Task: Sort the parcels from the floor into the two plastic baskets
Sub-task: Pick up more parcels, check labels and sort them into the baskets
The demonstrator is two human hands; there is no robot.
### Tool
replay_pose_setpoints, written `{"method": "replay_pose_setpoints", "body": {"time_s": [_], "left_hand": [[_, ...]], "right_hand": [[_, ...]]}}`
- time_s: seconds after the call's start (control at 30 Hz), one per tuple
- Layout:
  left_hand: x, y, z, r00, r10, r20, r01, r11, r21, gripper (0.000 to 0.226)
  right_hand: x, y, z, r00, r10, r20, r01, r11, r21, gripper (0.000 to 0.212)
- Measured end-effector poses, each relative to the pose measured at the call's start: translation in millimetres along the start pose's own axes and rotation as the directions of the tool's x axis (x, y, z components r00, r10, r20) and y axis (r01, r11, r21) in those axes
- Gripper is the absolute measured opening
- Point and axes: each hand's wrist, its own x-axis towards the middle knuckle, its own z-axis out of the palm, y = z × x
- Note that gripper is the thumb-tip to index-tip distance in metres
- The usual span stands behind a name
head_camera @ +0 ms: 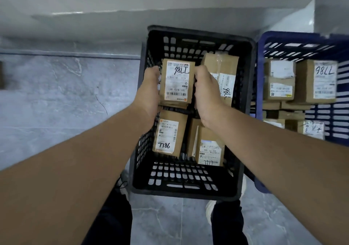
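Clasping labelled parcel (177,82) between left grip (149,91) and right grip (207,93), both curled round its sides. Held over black basket (188,193), just beside blue basket (260,78).

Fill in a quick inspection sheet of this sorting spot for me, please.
Surface: grey marbled floor.
Job's things: black basket holds several parcels; blue basket on its right holds stacked parcels; one labelled parcel is in hand over the black basket.
Clutter: nothing seen.
Hands: left hand and right hand grip the labelled parcel by its sides.
Cables: nothing seen.
Surroundings: pale ledge behind the baskets.
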Motion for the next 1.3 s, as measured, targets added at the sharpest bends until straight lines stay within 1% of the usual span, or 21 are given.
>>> {"method": "replay_pose_setpoints", "body": {"time_s": [0.07,0.13,0.17,0.2,0.27,0.3,0.33,0.4,0.47,0.5,0.6,0.73,0.8,0.83,0.93,1.03,1.1,1.17,1.23,1.27,1.3], "left_hand": [[-21,17,-3,1.0,0.017,0.01,-0.018,1.0,0.006,0.033],[-41,35,-7,0.998,0.059,0.024,-0.06,0.998,0.03,0.032],[-52,46,-9,0.996,0.078,0.034,-0.079,0.996,0.032,0.033],[-64,56,-12,0.995,0.087,0.048,-0.088,0.996,0.022,0.035],[-91,79,-19,0.991,0.114,0.072,-0.116,0.993,0.024,0.04],[-106,92,-22,0.986,0.14,0.085,-0.145,0.988,0.046,0.04],[-119,103,-26,0.981,0.165,0.104,-0.171,0.984,0.058,0.04],[-142,121,-37,0.975,0.197,0.108,-0.203,0.978,0.055,0.046],[-167,141,-50,0.972,0.217,0.094,-0.223,0.973,0.056,0.055],[-184,152,-55,0.97,0.225,0.097,-0.231,0.971,0.056,0.057],[-224,176,-70,0.961,0.254,0.105,-0.261,0.964,0.057,0.057],[-277,211,-83,0.948,0.311,0.074,-0.312,0.95,-0.005,0.053],[-301,230,-89,0.942,0.326,0.08,-0.324,0.945,-0.038,0.054],[-313,240,-92,0.936,0.342,0.082,-0.338,0.939,-0.057,0.054],[-351,274,-103,0.909,0.408,0.08,-0.399,0.911,-0.106,0.054],[-393,307,-119,0.89,0.449,0.083,-0.438,0.891,-0.12,0.056],[-421,329,-132,0.875,0.478,0.082,-0.465,0.875,-0.136,0.057],[-450,349,-144,0.864,0.495,0.096,-0.479,0.865,-0.147,0.057],[-480,367,-157,0.837,0.536,0.11,-0.521,0.842,-0.144,0.058],[-494,376,-164,0.822,0.558,0.113,-0.544,0.828,-0.135,0.058],[-507,384,-170,0.807,0.579,0.117,-0.567,0.814,-0.122,0.058]], "right_hand": [[-17,-24,2,1.0,-0.027,0.005,0.027,1.0,0.001,0.051],[-38,-49,2,0.999,-0.051,0.004,0.051,0.998,0.024,0.036],[-50,-62,0,0.998,-0.064,-0.003,0.064,0.997,0.032,0.032],[-62,-75,-1,0.997,-0.076,-0.005,0.076,0.997,0.035,0.035],[-84,-99,-4,0.993,-0.116,-0.021,0.117,0.992,0.054,0.048],[-95,-111,-6,0.991,-0.134,-0.027,0.135,0.989,0.066,0.049],[-106,-122,-9,0.989,-0.147,-0.021,0.148,0.987,0.065,0.045],[-130,-144,-14,0.989,-0.15,0.003,0.15,0.987,0.062,0.027],[-156,-167,-17,0.988,-0.152,0.001,0.151,0.985,0.079,0.02],[-171,-178,-18,0.989,-0.15,0.001,0.149,0.985,0.085,0.02],[-215,-204,-19,0.983,-0.182,-0.005,0.181,0.977,0.111,0.033],[-280,-242,-17,0.975,-0.224,-0.017,0.224,0.964,0.14,0.039],[-309,-264,-14,0.968,-0.249,-0.041,0.253,0.955,0.155,0.051],[-323,-275,-13,0.963,-0.265,-0.053,0.271,0.949,0.161,0.054],[-366,-310,-10,0.933,-0.352,-0.078,0.36,0.916,0.176,0.044],[-412,-346,-2,0.902,-0.421,-0.098,0.432,0.887,0.164,0.047],[-441,-368,4,0.875,-0.47,-0.113,0.483,0.865,0.135,0.04],[-467,-389,11,0.86,-0.488,-0.146,0.507,0.85,0.142,0.035],[-495,-409,19,0.838,-0.522,-0.156,0.542,0.83,0.133,0.029],[-510,-418,23,0.824,-0.546,-0.152,0.563,0.818,0.118,0.03],[-525,-427,28,0.81,-0.566,-0.155,0.584,0.804,0.113,0.038]]}}
